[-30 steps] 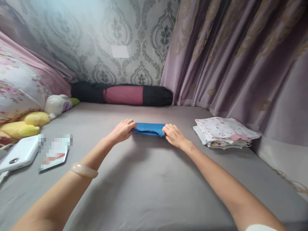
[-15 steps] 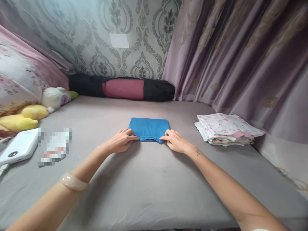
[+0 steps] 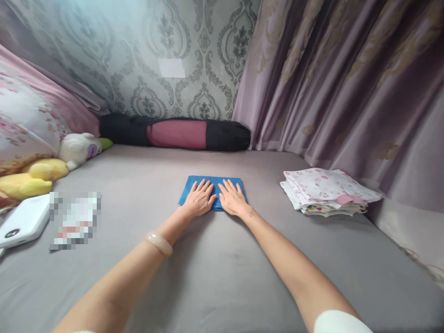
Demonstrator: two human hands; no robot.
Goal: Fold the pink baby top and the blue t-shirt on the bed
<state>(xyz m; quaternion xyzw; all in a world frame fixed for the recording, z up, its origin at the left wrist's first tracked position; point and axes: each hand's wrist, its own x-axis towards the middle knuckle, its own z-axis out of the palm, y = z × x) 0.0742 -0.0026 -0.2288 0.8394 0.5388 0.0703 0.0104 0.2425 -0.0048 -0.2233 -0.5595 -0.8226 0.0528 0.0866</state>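
A folded blue cloth (image 3: 215,179) lies flat on the grey bed sheet (image 3: 225,259), in the middle of the head view. My left hand (image 3: 199,199) rests palm down on its left half, fingers spread. On the right half lies my right hand (image 3: 231,196), also flat with its fingers apart. The two hands are side by side with a narrow strip of blue showing between them. They hide much of the cloth's middle and part of its near edge.
To the right sits a stack of folded printed fabrics (image 3: 322,189). A white power bank (image 3: 26,219) and a pixelated packet (image 3: 76,222) lie at left, near yellow (image 3: 31,178) and white (image 3: 79,149) plush toys. A black and maroon roll (image 3: 176,133) lies along the wall.
Both hands have let go of the cloth's near corners, moved inward and flattened on top of it. The view has tilted up slightly.
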